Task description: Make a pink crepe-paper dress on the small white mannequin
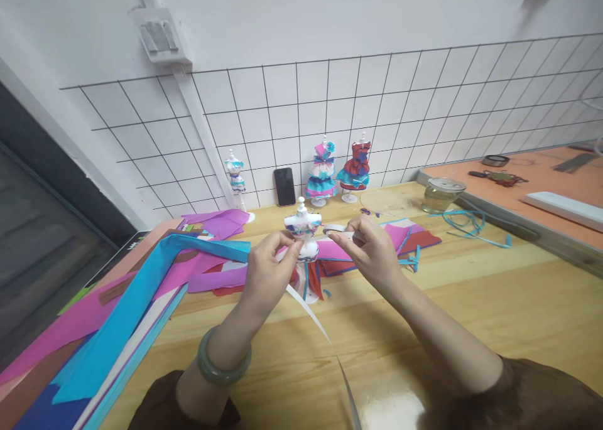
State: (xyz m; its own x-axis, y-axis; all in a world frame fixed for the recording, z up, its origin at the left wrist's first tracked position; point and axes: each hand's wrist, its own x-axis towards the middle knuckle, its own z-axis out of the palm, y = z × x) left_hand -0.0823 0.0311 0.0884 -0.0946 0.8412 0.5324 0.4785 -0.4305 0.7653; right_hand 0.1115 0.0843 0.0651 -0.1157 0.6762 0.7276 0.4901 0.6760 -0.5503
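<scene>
A small white dress form (308, 250) stands upright between my hands, with patterned material round its chest and red, white and blue strips hanging below its waist. My left hand (271, 267) pinches a narrow white ribbon (311, 314) at the form's left side; the ribbon trails down toward the table's front edge. To the right of the form, my right hand (370, 248) is closed, thumb and forefinger together on a pale strip (336, 229) that runs toward the form's waist.
Long coloured crepe strips (127, 311) cover the left side. Along the tiled wall stand three dressed forms (321, 179) and a black phone (284, 187). A glass jar (441, 194) and blue ribbon (471, 223) lie at right, beside an orange surface (556, 185).
</scene>
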